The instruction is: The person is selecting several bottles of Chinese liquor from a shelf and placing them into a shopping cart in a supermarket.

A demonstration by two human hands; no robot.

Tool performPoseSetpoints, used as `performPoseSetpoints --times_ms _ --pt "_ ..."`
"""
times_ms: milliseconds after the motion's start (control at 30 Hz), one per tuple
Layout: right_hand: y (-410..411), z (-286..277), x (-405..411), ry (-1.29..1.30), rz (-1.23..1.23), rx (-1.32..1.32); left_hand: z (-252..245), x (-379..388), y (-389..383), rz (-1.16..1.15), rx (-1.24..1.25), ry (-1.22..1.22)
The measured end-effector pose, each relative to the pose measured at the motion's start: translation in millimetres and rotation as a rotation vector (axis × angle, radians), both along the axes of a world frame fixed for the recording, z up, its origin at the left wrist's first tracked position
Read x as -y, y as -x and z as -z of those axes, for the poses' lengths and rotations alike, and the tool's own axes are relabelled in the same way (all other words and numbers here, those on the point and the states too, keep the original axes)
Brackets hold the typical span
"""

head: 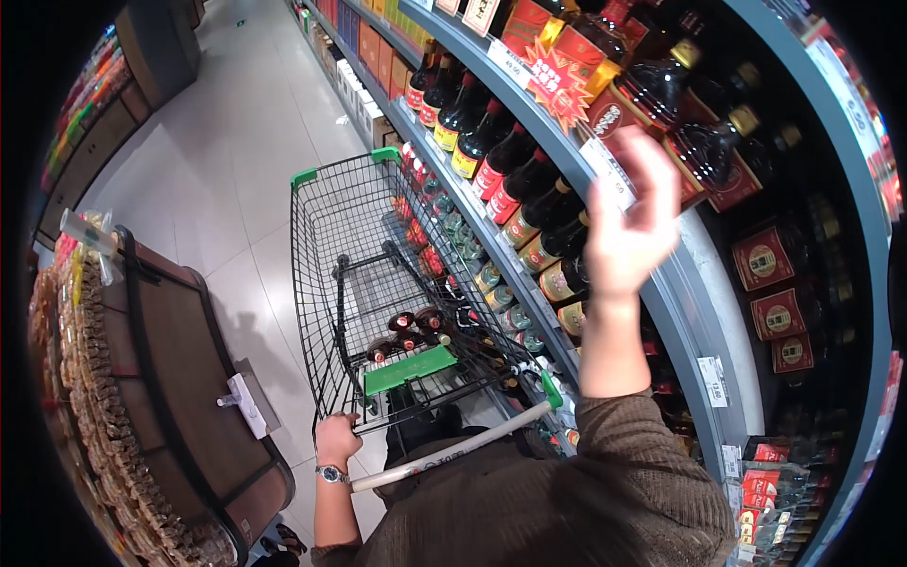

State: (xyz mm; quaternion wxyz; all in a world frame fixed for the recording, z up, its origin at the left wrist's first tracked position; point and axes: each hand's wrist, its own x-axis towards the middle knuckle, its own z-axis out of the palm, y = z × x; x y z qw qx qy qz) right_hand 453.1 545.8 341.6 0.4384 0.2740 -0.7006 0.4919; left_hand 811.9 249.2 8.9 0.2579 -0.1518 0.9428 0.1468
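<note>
My left hand (336,439), with a metal wristwatch, is closed on the near left rim of a wire shopping cart (312,276) with green corners. My right hand (634,227) is raised in front of a shelf edge with price tags. Its fingers are curved and apart, blurred, and nothing shows in them. Just beyond it lie dark bottles with gold caps (708,149) on a shelf. Inside the cart, several dark bottles (407,333) sit at the near end, beside a green flap (411,370). The pale cart handle (453,453) crosses in front of my body.
Along the right run curved grey shelves (521,266) with rows of dark glass bottles (485,142). A brown display stand (177,333) holding packaged goods (92,340) is on the left. Pale floor tiles (234,191) lie between. Someone's sandalled foot (289,539) shows at lower left.
</note>
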Motion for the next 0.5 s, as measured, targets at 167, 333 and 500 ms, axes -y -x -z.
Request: performPoseSetpoints --times_ms 167,333,500 --pt "33 -82 -75 0.074 0.547 -0.129 10 0 -6 -0.001 -0.018 -0.006" --pt "85 -89 -120 -0.038 0.657 0.581 11 1 -8 0.003 -0.042 -0.021" --pt "90 -88 -101 0.104 0.609 0.664 11 1 -11 0.004 -0.073 -0.024"
